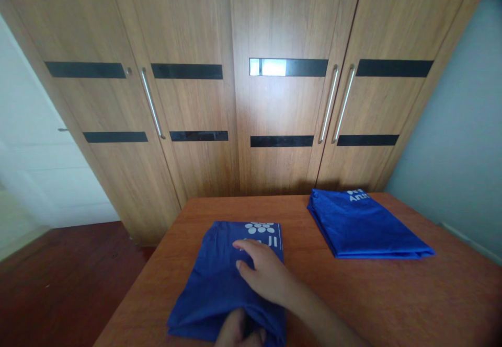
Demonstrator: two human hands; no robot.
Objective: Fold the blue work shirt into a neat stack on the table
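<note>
A folded blue cloth (219,268) with a white print of ovals and letters lies on the near part of the wooden table. My right hand (264,271) rests on top of it beside the print, palm down, thumb and fingers apart. At the bottom edge of the view, my left hand (235,331) is at the cloth's near end, its fingers closed at the raised, bunched fold. Part of that hand is hidden by the fabric and cut off by the frame. Farther right lies a second folded blue cloth (364,227) with similar white lettering, apart from both hands.
The reddish-brown table (306,279) reaches back to a wooden wardrobe (274,169) with metal handles and dark strips. A white door (50,143) stands at the left, above dark red floor (70,284). A pale wall (463,143) borders the right side.
</note>
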